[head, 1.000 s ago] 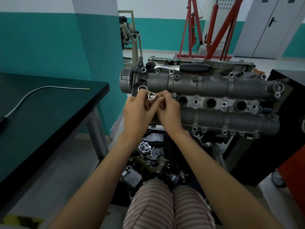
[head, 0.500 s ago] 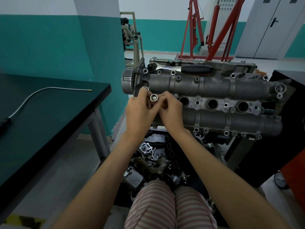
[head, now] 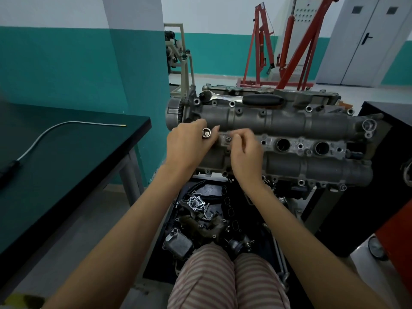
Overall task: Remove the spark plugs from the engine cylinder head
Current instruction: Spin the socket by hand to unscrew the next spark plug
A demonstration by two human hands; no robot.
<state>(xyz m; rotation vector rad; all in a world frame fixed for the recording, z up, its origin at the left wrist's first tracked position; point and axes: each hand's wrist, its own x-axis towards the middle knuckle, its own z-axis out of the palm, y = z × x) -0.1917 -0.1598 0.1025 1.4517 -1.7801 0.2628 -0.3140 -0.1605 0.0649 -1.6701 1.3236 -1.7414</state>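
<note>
In the head view, one grey cast-metal engine cylinder head (head: 278, 126) lies lengthwise in front of the person, with two round spark plug wells (head: 282, 144) open to the right of the hands; any wells further left are hidden behind the hands. No spark plug can be made out. The left hand (head: 189, 144) has its fingers curled round one short silver socket (head: 206, 132), its open end turned toward the camera, held just over the left end of the cylinder head. The right hand (head: 244, 152) is beside it, not touching it, fingertips bunched together as if pinching something too small to tell, resting against the middle strip of the head. One chrome ratchet wrench with a black handle (head: 243, 98) lies along the far edge of the head. To the left stands one dark green desk (head: 66, 157) carrying one thin grey flexible rod (head: 66, 124). Below the head sits one black tray of loose engine parts (head: 200, 217). One red engine hoist (head: 289, 45) stands at the back. No readable writing or brand shows anywhere.
</note>
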